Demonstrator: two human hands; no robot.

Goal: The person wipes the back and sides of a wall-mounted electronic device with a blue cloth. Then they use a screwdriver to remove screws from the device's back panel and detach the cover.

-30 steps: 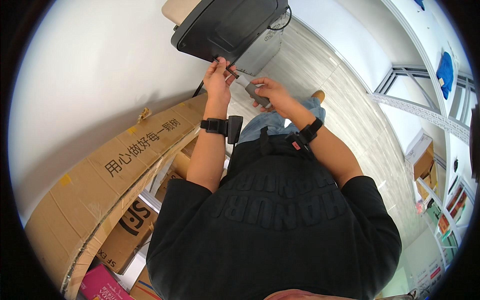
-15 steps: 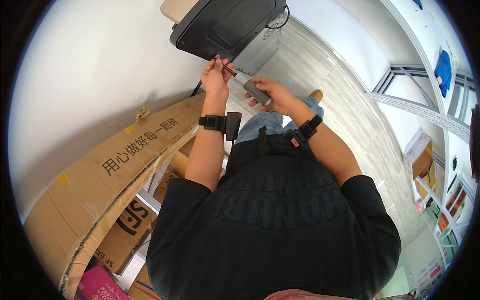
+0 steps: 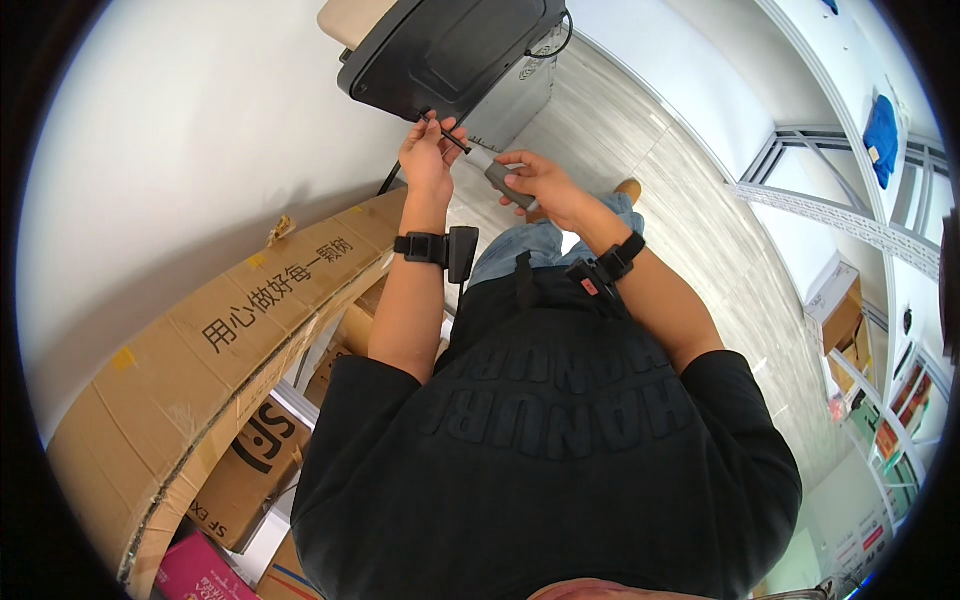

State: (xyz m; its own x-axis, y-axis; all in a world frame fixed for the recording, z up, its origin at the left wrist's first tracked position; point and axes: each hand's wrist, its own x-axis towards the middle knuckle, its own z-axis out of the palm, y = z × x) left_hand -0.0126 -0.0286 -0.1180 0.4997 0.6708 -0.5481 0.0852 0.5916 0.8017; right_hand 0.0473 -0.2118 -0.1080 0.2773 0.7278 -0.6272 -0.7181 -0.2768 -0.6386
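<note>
My right hand (image 3: 532, 183) is closed around a grey screwdriver-like tool (image 3: 505, 183), whose long dark shaft (image 3: 450, 136) points up and left. My left hand (image 3: 428, 150) has its fingertips pinched round the shaft's far end, just at the lower edge of a dark moulded panel (image 3: 450, 55). Whatever small part lies at the shaft's tip is hidden by those fingers. A beige piece (image 3: 342, 22) shows at the panel's upper left, and a black cable loop (image 3: 566, 35) hangs at its right side.
A long cardboard sheet (image 3: 150, 400) runs along the white wall at left, with cardboard boxes (image 3: 250, 470) and a pink box (image 3: 200, 568) below. White shelving (image 3: 800, 205) on the right holds boxes and a blue item (image 3: 880, 140). My feet stand on a pale floor (image 3: 700, 270).
My hands, the tool and the panel appear slightly higher and further left, as does the surrounding scene. Both hands keep their grip on the tool.
</note>
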